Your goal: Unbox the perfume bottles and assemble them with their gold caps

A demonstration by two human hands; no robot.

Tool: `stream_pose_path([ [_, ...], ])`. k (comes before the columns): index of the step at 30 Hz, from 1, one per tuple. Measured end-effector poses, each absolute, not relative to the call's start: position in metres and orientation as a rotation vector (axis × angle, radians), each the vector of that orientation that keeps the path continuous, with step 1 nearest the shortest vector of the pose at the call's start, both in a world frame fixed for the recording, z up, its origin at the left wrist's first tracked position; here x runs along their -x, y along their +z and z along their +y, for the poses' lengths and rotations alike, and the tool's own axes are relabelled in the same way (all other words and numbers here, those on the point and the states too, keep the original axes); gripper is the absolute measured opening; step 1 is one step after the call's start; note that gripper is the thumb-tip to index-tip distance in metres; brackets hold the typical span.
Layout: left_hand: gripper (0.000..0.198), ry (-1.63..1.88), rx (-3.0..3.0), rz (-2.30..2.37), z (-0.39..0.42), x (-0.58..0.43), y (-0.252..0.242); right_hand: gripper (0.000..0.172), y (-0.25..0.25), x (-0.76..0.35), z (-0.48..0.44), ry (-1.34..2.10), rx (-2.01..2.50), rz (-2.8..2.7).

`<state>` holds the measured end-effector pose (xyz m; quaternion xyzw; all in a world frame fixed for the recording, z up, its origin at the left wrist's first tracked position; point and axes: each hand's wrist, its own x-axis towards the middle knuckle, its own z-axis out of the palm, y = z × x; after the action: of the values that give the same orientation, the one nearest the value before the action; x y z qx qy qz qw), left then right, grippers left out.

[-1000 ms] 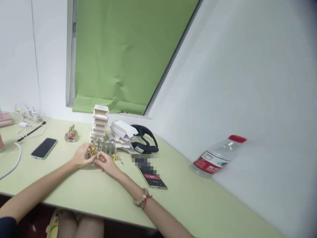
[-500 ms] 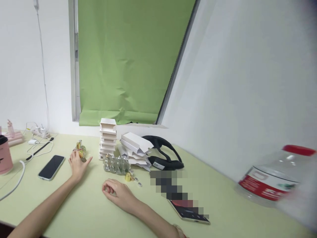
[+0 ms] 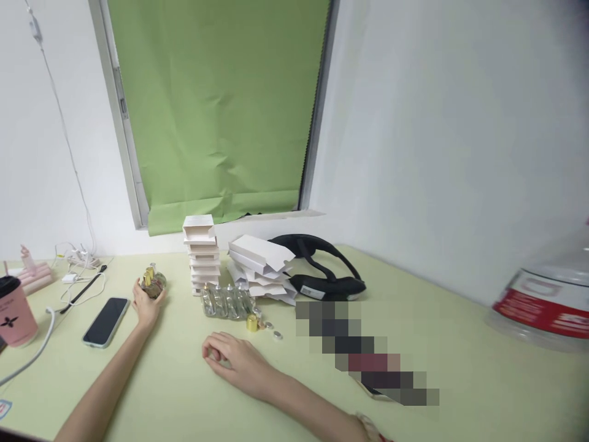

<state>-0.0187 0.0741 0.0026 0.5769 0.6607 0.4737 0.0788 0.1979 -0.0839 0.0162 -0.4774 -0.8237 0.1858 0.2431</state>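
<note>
At the left, my left hand (image 3: 148,307) is curled round the near side of a small cluster of glass perfume bottles (image 3: 154,286), thumb on the right and fingers on the left. Gold caps top some of the bottles, and one has a silver top. My right hand (image 3: 237,362) rests on the table in a loose fist, with nothing visible in it. Beyond it stands a row of clear glass bottles (image 3: 226,304) without gold caps. A loose gold cap (image 3: 252,323) and small silver rings (image 3: 277,335) lie beside that row.
Behind the bottle row are a stack of open white boxes (image 3: 202,258) and a pile of flattened white boxes (image 3: 262,258). A black headset (image 3: 329,285) lies to their right. A phone (image 3: 105,322), a pink cup (image 3: 18,313) and cables are at left; a large plastic bottle (image 3: 547,294) is at right.
My left hand has closed round the capped bottles, which now stand bunched together. My right hand keeps its loose fist. The camera view has turned and tilted.
</note>
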Motion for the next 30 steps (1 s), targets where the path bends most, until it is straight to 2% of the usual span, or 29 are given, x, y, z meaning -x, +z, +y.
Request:
stream_pose_path([
  [6,0.065,1.456,-1.636,2.004,0.082,0.017,0.011,0.011,0.017,-0.197,-0.083,0.513,1.302,-2.233],
  [15,0.064,1.368,-1.764,2.123,0.095,0.006,0.018,0.010,0.021,-0.197,-0.081,0.506,1.300,-2.230],
  [18,0.077,1.306,-1.850,2.214,0.093,0.001,0.018,0.009,0.022,-0.197,-0.081,0.515,1.315,-2.234],
  [20,0.088,1.438,-1.910,2.210,0.087,-0.003,0.018,0.008,0.023,-0.197,-0.082,0.502,1.305,-2.230],
  [21,0.082,1.522,-2.012,2.122,0.083,-0.004,0.018,0.008,0.023,-0.197,-0.082,0.489,1.296,-2.228],
  [24,0.044,1.603,-2.427,1.673,0.066,-0.013,0.017,0.009,0.025,-0.196,-0.083,0.467,1.267,-2.239],
  [28,0.021,1.255,-2.719,1.225,0.044,-0.031,0.014,0.009,0.026,-0.196,-0.084,0.473,1.263,-2.243],
  [30,0.021,1.122,-2.676,1.198,0.038,-0.039,0.013,0.010,0.026,-0.195,-0.085,0.462,1.259,-2.253],
])
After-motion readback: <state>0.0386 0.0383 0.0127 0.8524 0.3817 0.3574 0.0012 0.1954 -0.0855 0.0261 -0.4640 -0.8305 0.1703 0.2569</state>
